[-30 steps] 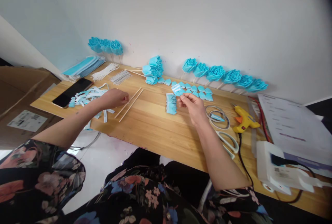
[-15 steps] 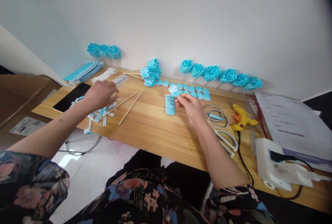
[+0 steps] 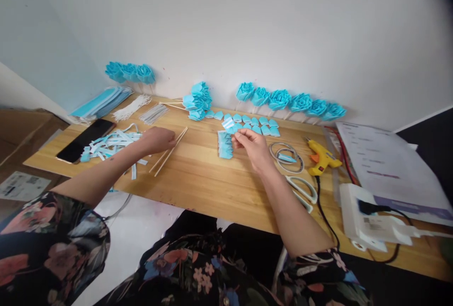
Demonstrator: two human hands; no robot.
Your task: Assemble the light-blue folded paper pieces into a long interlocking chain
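My right hand (image 3: 250,147) pinches a small folded blue petal piece (image 3: 228,123) above a stack of folded blue pieces (image 3: 224,144) on the wooden table (image 3: 205,178). My left hand (image 3: 158,139) is closed at the upper end of two thin wooden sticks (image 3: 166,155), with its fingertips on them. A heap of cut blue and white strips (image 3: 109,143) lies just left of that hand. A row of folded blue petals (image 3: 256,124) sits behind my right hand.
Finished blue paper roses (image 3: 286,99) line the wall, more roses (image 3: 129,72) at the back left. A phone (image 3: 86,139), face masks (image 3: 101,102), yellow glue gun (image 3: 322,158), scissors (image 3: 300,188), wire coil (image 3: 287,157), white power strip (image 3: 368,223) and papers (image 3: 385,169) lie about.
My left hand moved from the strip heap back right to the wooden sticks and closed on them. My right hand kept its hold on the blue piece. The view shifted slightly.
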